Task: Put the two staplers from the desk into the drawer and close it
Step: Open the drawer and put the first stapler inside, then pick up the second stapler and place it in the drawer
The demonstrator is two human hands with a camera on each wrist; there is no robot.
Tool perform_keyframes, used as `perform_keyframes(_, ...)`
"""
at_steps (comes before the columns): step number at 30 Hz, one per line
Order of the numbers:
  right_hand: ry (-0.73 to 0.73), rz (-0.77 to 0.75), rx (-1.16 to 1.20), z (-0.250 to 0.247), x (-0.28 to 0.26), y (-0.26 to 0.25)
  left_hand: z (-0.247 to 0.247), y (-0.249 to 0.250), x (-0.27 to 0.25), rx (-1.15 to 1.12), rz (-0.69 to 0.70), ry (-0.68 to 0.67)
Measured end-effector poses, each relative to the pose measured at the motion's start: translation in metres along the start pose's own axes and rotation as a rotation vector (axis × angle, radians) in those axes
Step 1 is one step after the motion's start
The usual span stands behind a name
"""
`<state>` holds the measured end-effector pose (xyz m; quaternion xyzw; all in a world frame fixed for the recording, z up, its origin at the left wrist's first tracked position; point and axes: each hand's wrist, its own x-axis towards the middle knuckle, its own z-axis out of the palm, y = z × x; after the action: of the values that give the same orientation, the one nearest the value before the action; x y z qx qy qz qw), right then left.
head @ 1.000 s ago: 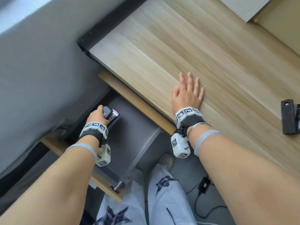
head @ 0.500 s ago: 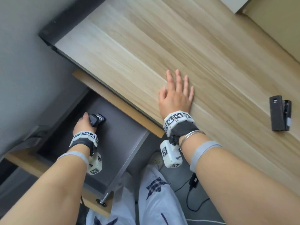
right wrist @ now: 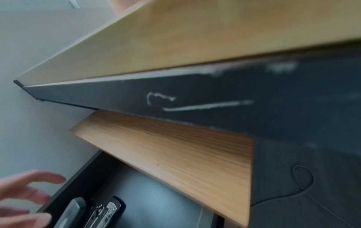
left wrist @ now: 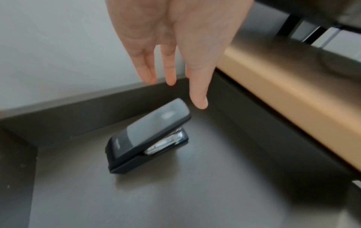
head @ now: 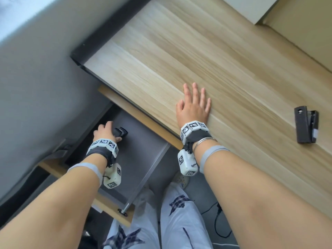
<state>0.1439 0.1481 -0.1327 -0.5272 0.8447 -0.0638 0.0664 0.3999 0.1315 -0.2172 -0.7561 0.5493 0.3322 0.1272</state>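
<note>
On the dark floor of the open drawer (head: 143, 159) rests one black stapler (left wrist: 148, 138), base down, top arm raised at an angle, metal strip showing between. Left hand (left wrist: 171, 46) hangs just above it, fingers (left wrist: 197, 92) straight and spread, clear of the stapler in the left wrist view; nothing held. Head view shows the same hand (head: 105, 131) over the stapler (head: 121, 132) near the drawer's far left corner. Second stapler (head: 306, 127) lies on its side on the wooden desk (head: 197, 60), far right, well apart from both hands. Right hand (head: 193, 108) lies flat, palm down, on the desk's near edge, fingers extended and slightly spread, gripping nothing. Drawer front (right wrist: 175, 146) stands pulled out below the desk edge.
</note>
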Motion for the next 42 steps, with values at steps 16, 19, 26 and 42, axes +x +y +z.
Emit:
perform_keyframes(16,-0.255,0.158,0.002,-0.105,0.025,0.109,-0.095,0.177,-0.118,0.07,0.409,-0.059)
perform_keyframes(19,-0.241,0.278,-0.036,-0.123,0.034,0.159,-0.083,0.22,-0.125,0.065,0.466,-0.063)
perform_keyframes(26,-0.255,0.515,-0.1,-0.138,0.039,0.262,-0.04,0.295,-0.126,0.072,0.528,-0.105)
perform_keyframes(42,-0.317,0.772,0.216,-0.14,0.065,0.323,-0.008,0.346,-0.117,0.224,0.557,-0.056)
